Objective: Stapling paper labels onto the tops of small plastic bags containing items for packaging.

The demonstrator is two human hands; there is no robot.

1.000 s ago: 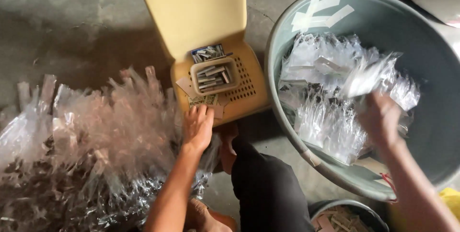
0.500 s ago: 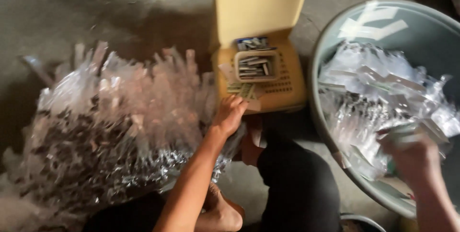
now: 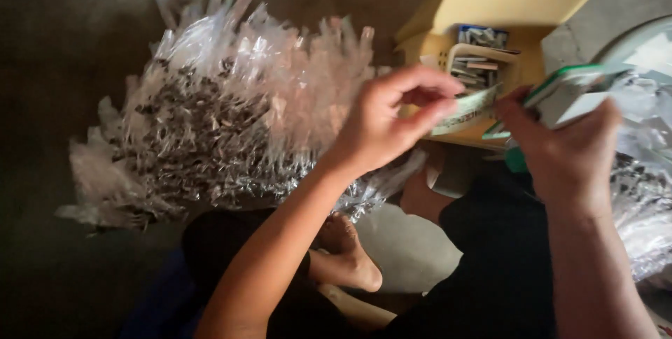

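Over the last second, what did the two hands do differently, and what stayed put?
The left hand lifted off the yellow chair and now pinches a small paper label. The right hand left the tub of clear bags and came over to meet it, with a green-edged flat thing at its fingers. The heap of filled bags and the tray on the chair stayed put.

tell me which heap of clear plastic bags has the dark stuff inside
The big heap of clear bags on the floor beside the left hand: its bags hold dark bits. The bags by the right hand look clear and pale.
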